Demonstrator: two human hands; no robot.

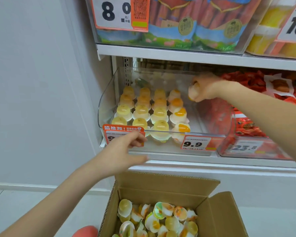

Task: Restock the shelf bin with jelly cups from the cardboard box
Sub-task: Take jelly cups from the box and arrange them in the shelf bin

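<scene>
A clear plastic shelf bin point(217, 120) holds several rows of jelly cups point(149, 110) standing upside down on its left side; its right side is bare. My right hand point(207, 88) reaches into the bin at the back right, shut on a pale orange jelly cup point(193, 93). My left hand point(126, 151) hovers in front of the bin's left price tag, fingers apart, holding nothing. Below stands the open cardboard box point(210, 212) with several loose jelly cups point(159, 218) inside.
A neighbouring bin point(256, 151) of red-wrapped snacks sits to the right. The upper shelf point(178, 55) carries bagged goods close above the bin. A white wall runs along the left. A pink thing point(85, 231), blurred, shows at the bottom edge.
</scene>
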